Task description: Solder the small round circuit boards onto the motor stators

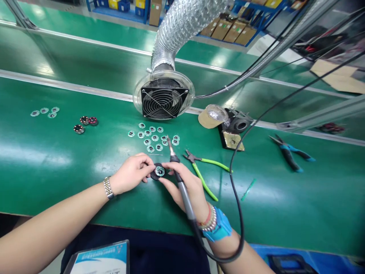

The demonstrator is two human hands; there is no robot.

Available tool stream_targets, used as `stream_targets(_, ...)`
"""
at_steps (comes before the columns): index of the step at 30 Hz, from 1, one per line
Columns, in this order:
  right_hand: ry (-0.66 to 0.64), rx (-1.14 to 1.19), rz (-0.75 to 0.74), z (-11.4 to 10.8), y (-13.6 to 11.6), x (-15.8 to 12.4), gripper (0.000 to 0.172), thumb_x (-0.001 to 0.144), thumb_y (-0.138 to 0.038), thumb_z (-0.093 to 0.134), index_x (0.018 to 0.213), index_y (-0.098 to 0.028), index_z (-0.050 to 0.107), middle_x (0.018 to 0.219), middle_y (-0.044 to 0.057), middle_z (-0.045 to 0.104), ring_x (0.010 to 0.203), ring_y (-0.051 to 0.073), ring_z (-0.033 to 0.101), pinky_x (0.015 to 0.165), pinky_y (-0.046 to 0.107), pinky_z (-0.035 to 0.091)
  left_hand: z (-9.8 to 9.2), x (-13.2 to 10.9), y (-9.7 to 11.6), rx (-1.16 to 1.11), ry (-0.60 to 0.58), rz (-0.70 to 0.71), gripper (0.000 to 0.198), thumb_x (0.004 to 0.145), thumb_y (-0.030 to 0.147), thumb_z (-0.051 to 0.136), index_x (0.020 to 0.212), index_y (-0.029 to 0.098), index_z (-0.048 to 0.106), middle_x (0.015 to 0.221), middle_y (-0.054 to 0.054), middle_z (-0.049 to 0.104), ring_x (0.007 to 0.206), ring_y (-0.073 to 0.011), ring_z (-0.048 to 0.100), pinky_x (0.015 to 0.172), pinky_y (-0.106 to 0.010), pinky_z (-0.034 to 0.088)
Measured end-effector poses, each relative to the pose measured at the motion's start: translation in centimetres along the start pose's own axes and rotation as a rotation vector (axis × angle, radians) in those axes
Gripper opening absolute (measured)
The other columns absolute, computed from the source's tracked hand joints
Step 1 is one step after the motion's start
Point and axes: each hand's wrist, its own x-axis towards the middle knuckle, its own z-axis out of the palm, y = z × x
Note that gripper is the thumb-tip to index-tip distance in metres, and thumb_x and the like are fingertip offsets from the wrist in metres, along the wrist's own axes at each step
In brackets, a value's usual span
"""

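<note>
1. Currently, we find the left hand [131, 174] and right hand [189, 188] together over the green bench mat [57, 167], near its front edge.
2. We see the left fingers [146, 163] clenched on a black ring [154, 176], pinching it from the left side; a small green circuit board [160, 171] sits in the ring's centre.
3. We see the right hand grasping a soldering iron [184, 196], its handle running along the hand, its metal tip [168, 141] raised and pointing away from us, clear of the ring. The right fingertips [171, 171] touch the ring's right side — exactly how they divide between ring and handle, we cannot tell.
4. We log a metal watch [108, 188] on the left wrist, and beaded bracelets [209, 221] and a blue wrist strap [218, 225] on the right.
5. We count a loose cluster of similar green boards [152, 137] just beyond the hands, with three assembled rings [84, 120] and a few pale discs [43, 110] farther left.
6. We note green-handled cutters [203, 185] just right of the hands, blue-handled pliers [289, 156] farther right, an iron stand [233, 131] beyond, and a fume-extractor fan [164, 101] on a foil duct [179, 28].
</note>
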Motion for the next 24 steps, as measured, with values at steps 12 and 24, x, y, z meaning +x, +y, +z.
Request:
stream_targets(12,0.02,0.064,0.045,1.4,1.0,-0.1,0.035,0.077,-0.013,0.057,0.11,-0.021,0.047,0.094,0.005,0.061,0.083,0.016,0.061,0.077,0.03,0.052,-0.6,1.2,1.4,-0.2,-0.073,-0.171,0.015,0.075,0.028,0.057,0.076,0.013,0.056,0.055,0.004,0.052,0.046,-0.0053,0.05,0.049,-0.019,0.045)
stream_targets(24,0.019,0.009,-0.022,1.2,0.8,0.1,0.038,0.077,-0.013,0.058,0.113,-0.02,0.046,0.099,0.007,0.061,0.084,0.017,0.058,0.076,0.032,0.051,-1.6,2.1,0.8,-0.119,-0.259,-0.1,0.025,0.068,0.038,0.063,0.073,0.014,0.055,0.066,0.003,0.056,0.05,-0.0063,0.054,0.05,-0.019,0.044)
